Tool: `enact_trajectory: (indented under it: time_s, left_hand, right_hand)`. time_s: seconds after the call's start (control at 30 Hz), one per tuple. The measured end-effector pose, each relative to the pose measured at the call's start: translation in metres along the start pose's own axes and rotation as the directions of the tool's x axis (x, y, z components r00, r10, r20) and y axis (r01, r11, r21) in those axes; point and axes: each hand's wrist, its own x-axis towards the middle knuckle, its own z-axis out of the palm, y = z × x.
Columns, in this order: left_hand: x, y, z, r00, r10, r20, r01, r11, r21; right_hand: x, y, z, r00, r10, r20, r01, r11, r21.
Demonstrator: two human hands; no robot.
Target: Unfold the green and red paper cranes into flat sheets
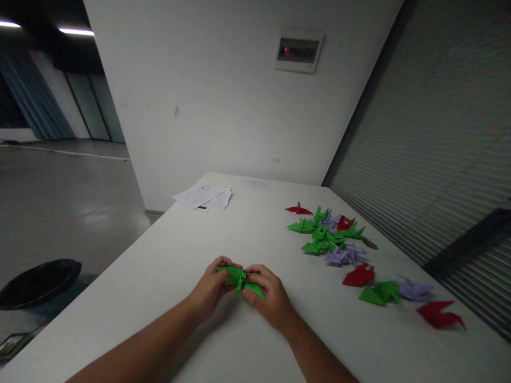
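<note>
A green origami crane (238,279) is held just above the white table (191,244), its two wings spread to the sides. My left hand (213,284) pinches the left wing between thumb and fingers. On the other side, my right hand (269,295) grips the crane near its middle and right wing, fingers curled over it. Part of the paper is covered by my fingers. To the right of my hands lie several finished cranes, among them a red one (359,275) and a green one (381,292).
A cluster of green, purple and red cranes (323,232) lies on the table's right side, by the window blinds (423,159). Printed papers (202,197) rest at the far left end, against a white wall (207,96). A black bin (40,282) stands left of the table.
</note>
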Motion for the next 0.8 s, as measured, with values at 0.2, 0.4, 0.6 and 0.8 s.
enact_trajectory:
  time_s: [0.2, 0.4, 0.6, 0.8]
  left_hand:
    - [0.007, -0.004, -0.007, 0.996, 0.065, -0.066, -0.056, 0.99, 0.129]
    - [0.01, -0.007, -0.01, 0.985, 0.134, -0.113, -0.103, 0.965, 0.239]
    - [0.007, -0.007, -0.007, 0.974, 0.204, -0.098, -0.172, 0.95, 0.259]
    - [0.006, -0.011, -0.01, 0.946, 0.314, -0.078, -0.267, 0.893, 0.362]
  right_hand:
    - [0.003, 0.003, -0.002, 0.993, 0.076, 0.089, -0.085, 0.991, 0.106]
    - [0.002, 0.016, 0.004, 0.985, 0.16, -0.062, -0.154, 0.984, 0.091]
    - [0.003, 0.024, 0.005, 0.968, 0.146, -0.205, -0.139, 0.989, 0.049]
    - [0.002, 0.024, 0.008, 0.958, 0.116, -0.264, -0.115, 0.993, 0.019]
